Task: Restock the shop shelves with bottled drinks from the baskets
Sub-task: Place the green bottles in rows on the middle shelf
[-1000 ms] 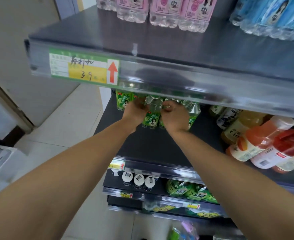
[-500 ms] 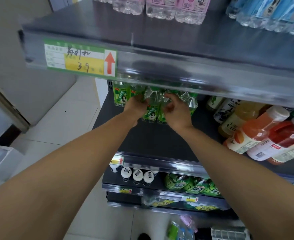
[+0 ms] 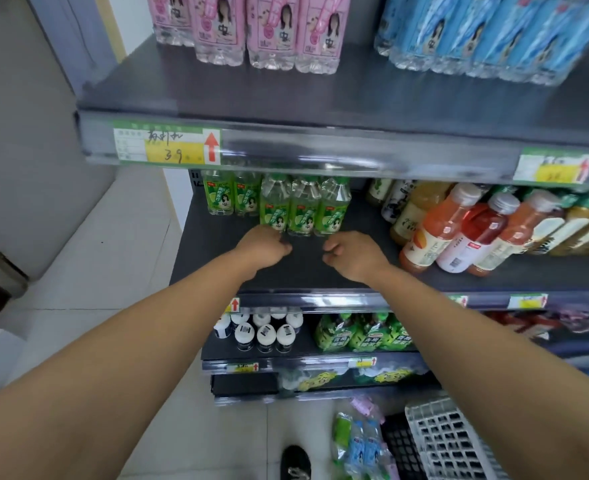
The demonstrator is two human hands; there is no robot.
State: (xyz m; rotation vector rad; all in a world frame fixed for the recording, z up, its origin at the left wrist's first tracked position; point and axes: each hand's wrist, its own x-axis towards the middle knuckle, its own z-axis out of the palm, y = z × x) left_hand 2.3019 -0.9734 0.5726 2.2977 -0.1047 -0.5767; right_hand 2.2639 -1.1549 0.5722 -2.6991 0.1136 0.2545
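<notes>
Change: both hands are off the bottles now. Half a second ago both were wrapped round the green-label bottles [image 3: 303, 211] under the upper shelf lip; now the left grip [image 3: 263, 249] and right grip [image 3: 353, 256] are back toward 6 o'clock over the bare front of the middle shelf [image 3: 303, 275]. Left grip is loosely clenched on nothing, with its knuckles right at the base of the leftmost front bottle; touching or just short, cannot tell. Right grip is also loosely clenched and empty, clear of the bottles. The task's things: three green-label bottles stand upright side by side in a front row at 12 o'clock of the hands, with two more of the same just behind at 11 o'clock. The row looks straight and nothing is tipped. Judgement: this placement is done and the hands are free for the next load. Stock is left: a white basket [image 3: 452, 441] sits on the floor at 5 o'clock, with loose blue and green bottles [image 3: 359, 441] just beside it at 6 o'clock. There is plenty of open shelf in front of the green row, so more can go there. The juice bottles [image 3: 459, 230] at 3 o'clock lean over; they could get knocked on a wide reach.
</notes>
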